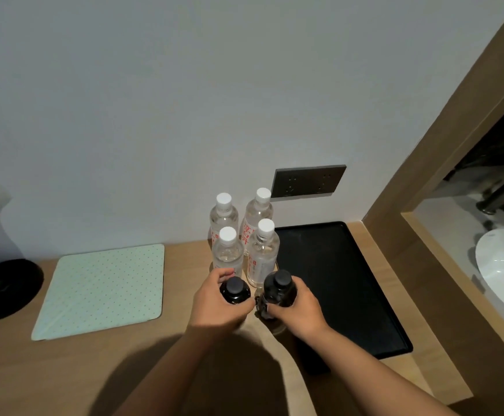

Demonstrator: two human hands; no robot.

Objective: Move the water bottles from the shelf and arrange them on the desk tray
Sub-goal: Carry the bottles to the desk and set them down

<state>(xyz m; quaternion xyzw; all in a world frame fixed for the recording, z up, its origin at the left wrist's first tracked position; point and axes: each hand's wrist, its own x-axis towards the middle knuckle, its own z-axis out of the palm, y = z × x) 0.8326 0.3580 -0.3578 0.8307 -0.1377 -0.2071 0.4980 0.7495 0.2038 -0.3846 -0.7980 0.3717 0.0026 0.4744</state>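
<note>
At centre frame, our left hand grips one black-capped dark bottle and our right hand another, side by side above the wooden desk. Four clear white-capped water bottles stand clustered just behind them, left of the black tray.
</note>
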